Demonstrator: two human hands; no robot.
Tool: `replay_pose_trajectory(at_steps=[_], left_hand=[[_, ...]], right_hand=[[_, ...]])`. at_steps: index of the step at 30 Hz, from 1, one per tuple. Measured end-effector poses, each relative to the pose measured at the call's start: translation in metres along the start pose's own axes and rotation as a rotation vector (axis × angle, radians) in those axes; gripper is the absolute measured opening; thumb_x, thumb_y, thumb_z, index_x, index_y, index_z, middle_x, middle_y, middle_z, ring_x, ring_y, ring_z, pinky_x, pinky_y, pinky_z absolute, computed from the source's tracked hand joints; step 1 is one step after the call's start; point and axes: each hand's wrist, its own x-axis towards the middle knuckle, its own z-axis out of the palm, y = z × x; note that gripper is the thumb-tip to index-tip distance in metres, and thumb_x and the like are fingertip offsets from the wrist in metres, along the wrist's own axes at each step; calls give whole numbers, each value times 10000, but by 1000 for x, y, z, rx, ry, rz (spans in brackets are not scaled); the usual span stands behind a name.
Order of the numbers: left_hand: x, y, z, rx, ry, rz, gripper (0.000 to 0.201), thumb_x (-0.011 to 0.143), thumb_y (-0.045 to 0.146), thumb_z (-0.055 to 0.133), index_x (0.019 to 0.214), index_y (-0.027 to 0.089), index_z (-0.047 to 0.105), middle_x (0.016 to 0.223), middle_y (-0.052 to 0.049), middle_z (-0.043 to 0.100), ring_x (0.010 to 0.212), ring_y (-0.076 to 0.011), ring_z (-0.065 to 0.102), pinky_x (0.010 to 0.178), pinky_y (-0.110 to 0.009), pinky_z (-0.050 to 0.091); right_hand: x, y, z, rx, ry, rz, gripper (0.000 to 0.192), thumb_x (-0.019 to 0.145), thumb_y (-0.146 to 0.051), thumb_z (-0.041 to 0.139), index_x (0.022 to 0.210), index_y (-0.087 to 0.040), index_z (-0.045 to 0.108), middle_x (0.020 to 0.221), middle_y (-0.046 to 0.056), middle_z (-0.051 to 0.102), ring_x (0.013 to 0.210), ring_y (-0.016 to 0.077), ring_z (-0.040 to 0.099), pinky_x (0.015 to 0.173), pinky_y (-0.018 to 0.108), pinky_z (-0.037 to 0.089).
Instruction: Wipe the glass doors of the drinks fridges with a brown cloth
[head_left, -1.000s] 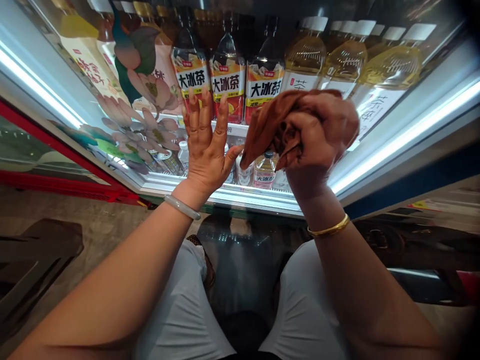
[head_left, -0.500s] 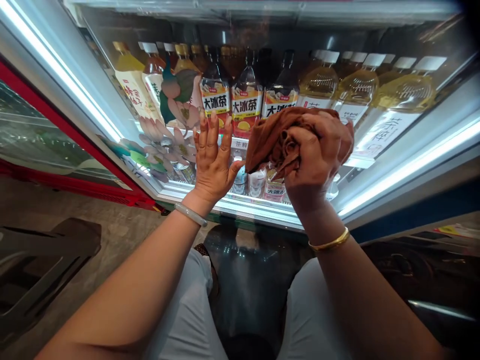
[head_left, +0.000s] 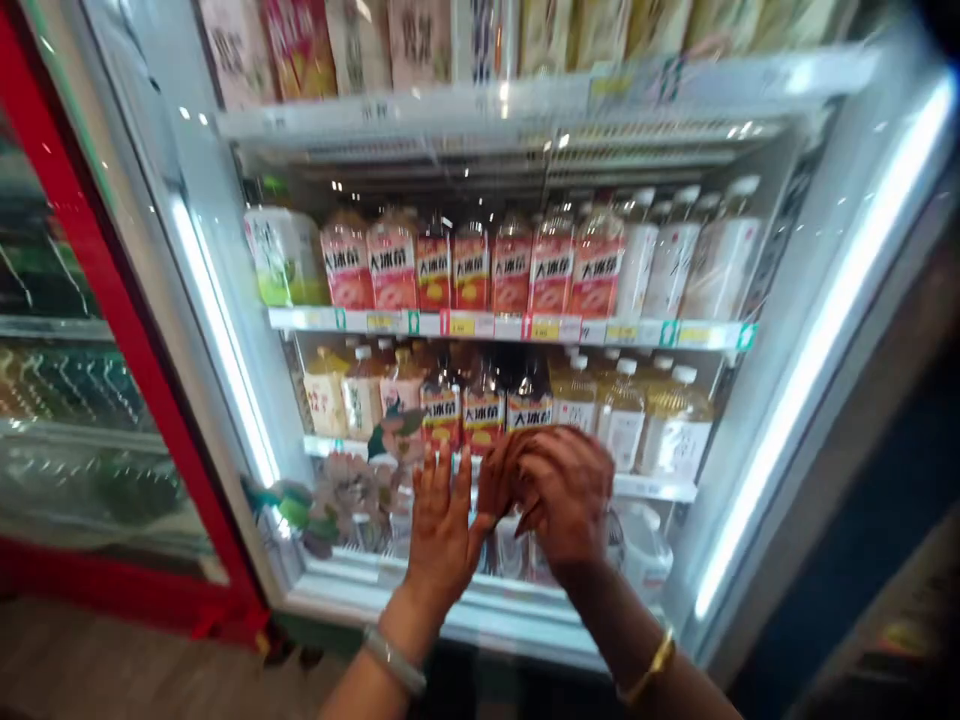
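Brown cloth [head_left: 497,480] — bunched in right hand [head_left: 571,500]; left hand [head_left: 441,535] spread.

1. From the person's head, a camera faces the front of a lit drinks fridge [head_left: 337,595], looking forward and down over the left hand [head_left: 441,525] and right hand [head_left: 576,492].
2. Both hands are near the lens, the fridge just beyond, its side edges narrowing toward the bottom corners.
3. The view reaches below the fridge's bottom left corner to the floor [head_left: 97,660], and past its left edge to a red door frame [head_left: 95,260].
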Motion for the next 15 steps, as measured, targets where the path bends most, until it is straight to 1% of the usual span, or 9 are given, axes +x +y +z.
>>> replay_pose_trajectory(at_steps=[1, 3, 4, 5, 6, 8, 11, 13, 15], left_hand=[[3, 0, 0, 19, 35, -6, 717, 1072, 403, 378, 1692, 179, 95, 1779, -99, 51, 1657, -243, 25, 1361, -431, 30], [6, -1, 2, 57, 95, -14, 698, 1068, 358, 372, 1690, 172, 117, 1780, -75, 63, 1657, -222, 22, 1363, -396, 8], [7, -1, 4, 69, 106, -16, 704, 1058, 335, 386, 1690, 168, 124, 1778, -77, 85, 1656, -214, 42, 1364, -390, 10], [8, -1, 7, 76, 122, -29, 713, 1047, 329, 404, 1689, 174, 137, 1774, -83, 111, 1656, -213, 54, 1365, -398, 13], [9, -1, 10, 76, 127, -42, 723, 1033, 315, 423, 1688, 179, 149, 1769, -87, 137, 1655, -218, 66, 1367, -418, 22], [15, 3, 15, 56, 145, -37, 740, 1018, 295, 436, 1690, 191, 143, 1766, -93, 159, 1653, -227, 96, 1369, -443, 38], [40, 12, 15, -13, 201, -64, 732, 1019, 292, 412, 1692, 205, 137, 1775, -83, 125, 1655, -246, 81, 1369, -471, 38], [63, 17, 10, -48, 231, -91, 720, 1032, 316, 384, 1693, 195, 126, 1778, -87, 100, 1658, -251, 50, 1367, -484, 21], [81, 19, 6, -59, 241, -74, 707, 1044, 328, 363, 1691, 180, 121, 1774, -101, 113, 1658, -241, 48, 1364, -486, 18]], right_hand=[[2, -4, 5, 32, -29, -53, 208, 986, -220, 560, 1069, -258, 747, 1219, 34, 768, 1353, 233, 592, 1315, 486, 300], [2, -7, 14, 92, -74, -234, 241, 1020, -244, 513, 1068, -274, 747, 1188, -10, 785, 1296, 192, 636, 1351, 434, 253], [3, -5, 15, 98, -81, -292, 248, 1032, -252, 504, 1063, -283, 748, 1157, -31, 793, 1254, 170, 659, 1357, 397, 246], [8, -1, 14, 90, -97, -317, 252, 1044, -270, 495, 1045, -289, 746, 1141, -42, 795, 1229, 161, 670, 1361, 383, 233], [15, 4, 10, 78, -95, -326, 258, 1051, -275, 487, 1025, -289, 743, 1124, -44, 797, 1208, 155, 679, 1361, 375, 230], [40, 15, -1, 39, -69, -282, 254, 1052, -280, 486, 1004, -284, 735, 1125, -30, 795, 1209, 159, 677, 1354, 385, 236], [87, 24, -10, -19, -3, -201, 206, 1026, -264, 528, 1045, -276, 733, 1195, 3, 777, 1267, 182, 643, 1338, 410, 257], [106, 23, -6, -35, 17, -248, 186, 999, -254, 564, 1068, -275, 735, 1245, 2, 764, 1303, 186, 619, 1349, 414, 228], [106, 19, -1, -35, -4, -379, 219, 980, -254, 568, 1124, -269, 732, 1299, -5, 749, 1349, 181, 591, 1375, 417, 156]])
